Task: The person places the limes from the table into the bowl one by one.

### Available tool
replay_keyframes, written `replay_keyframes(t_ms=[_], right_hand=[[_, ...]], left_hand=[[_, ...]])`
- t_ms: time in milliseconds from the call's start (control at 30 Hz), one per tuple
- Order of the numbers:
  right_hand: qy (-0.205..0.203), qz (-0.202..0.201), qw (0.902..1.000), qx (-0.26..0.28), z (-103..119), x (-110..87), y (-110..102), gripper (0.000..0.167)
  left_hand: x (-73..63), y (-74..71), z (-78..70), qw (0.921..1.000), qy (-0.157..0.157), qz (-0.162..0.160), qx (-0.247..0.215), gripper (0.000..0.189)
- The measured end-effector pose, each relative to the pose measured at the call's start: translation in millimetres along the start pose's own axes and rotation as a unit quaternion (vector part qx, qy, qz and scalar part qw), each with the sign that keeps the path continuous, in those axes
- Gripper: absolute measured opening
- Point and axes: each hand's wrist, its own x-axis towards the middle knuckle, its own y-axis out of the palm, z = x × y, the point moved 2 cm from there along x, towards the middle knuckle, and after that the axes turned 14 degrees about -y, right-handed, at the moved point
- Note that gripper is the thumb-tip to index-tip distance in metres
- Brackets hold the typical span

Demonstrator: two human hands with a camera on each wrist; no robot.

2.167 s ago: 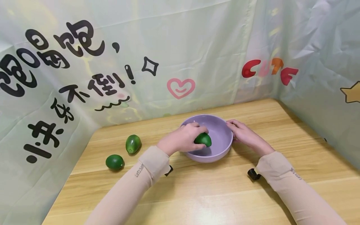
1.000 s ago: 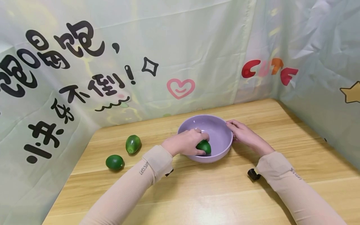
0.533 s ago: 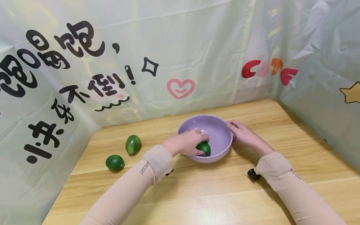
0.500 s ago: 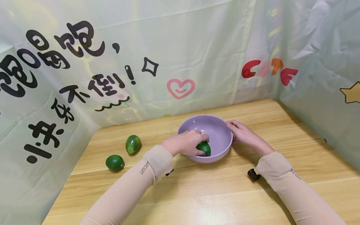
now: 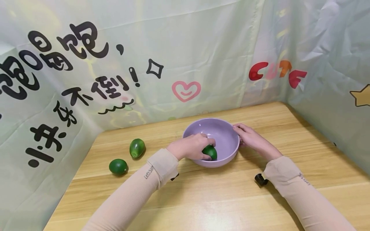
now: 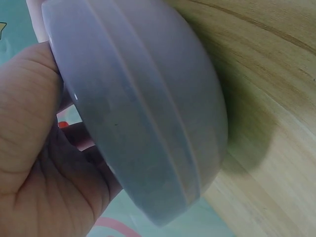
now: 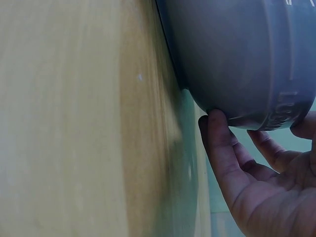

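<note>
A lilac bowl (image 5: pixel 226 136) stands on the wooden table. My left hand (image 5: pixel 192 146) reaches over the bowl's left rim and holds a green avocado (image 5: pixel 210 152) low inside it, thumb and fingers curled round the fruit. In the left wrist view the bowl's outer wall (image 6: pixel 143 108) hides that avocado. At the opposite side my right hand (image 5: pixel 250 138) grips the bowl, its thumb at the rim. From the right wrist view, its fingertips (image 7: pixel 217 118) rest against the bowl's outside.
Two more green avocados lie left of the bowl, one farther back (image 5: pixel 137 148) and one nearer (image 5: pixel 118 166). A printed cloth curtain (image 5: pixel 219 64) encloses the table (image 5: pixel 208 199) at the back and sides. Dark wrist cameras (image 5: pixel 261 180) hang under the sleeves.
My left hand has lowered the avocado deeper into the bowl, toward its near wall, and has since stayed still. The right hand keeps its grip on the bowl.
</note>
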Motion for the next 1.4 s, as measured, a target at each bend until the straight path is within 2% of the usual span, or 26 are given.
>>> replay_keyframes(t_ms=[467, 867, 1133, 1400], right_hand=[[-0.002, -0.001, 1.0, -0.006, 2.1, -1.1, 0.8, 0.061], [-0.008, 0.004, 1.0, 0.0, 1.0, -2.0, 0.9, 0.061], [-0.008, 0.0, 0.9999, 0.01, -0.8, -1.2, -0.8, 0.06], [-0.007, 0.005, 0.9999, 0.01, -0.8, -0.2, 0.2, 0.062]], left_hand=[[-2.2, -0.2, 3.9, 1.0, 0.002, -0.003, -0.006, 0.047], [-5.9, -9.6, 12.5, 0.9999, -0.003, 0.003, -0.016, 0.051], [-10.9, -21.2, 26.0, 0.9988, -0.011, 0.003, -0.048, 0.055], [-24.5, -33.0, 44.8, 0.9962, -0.034, -0.006, -0.081, 0.056]])
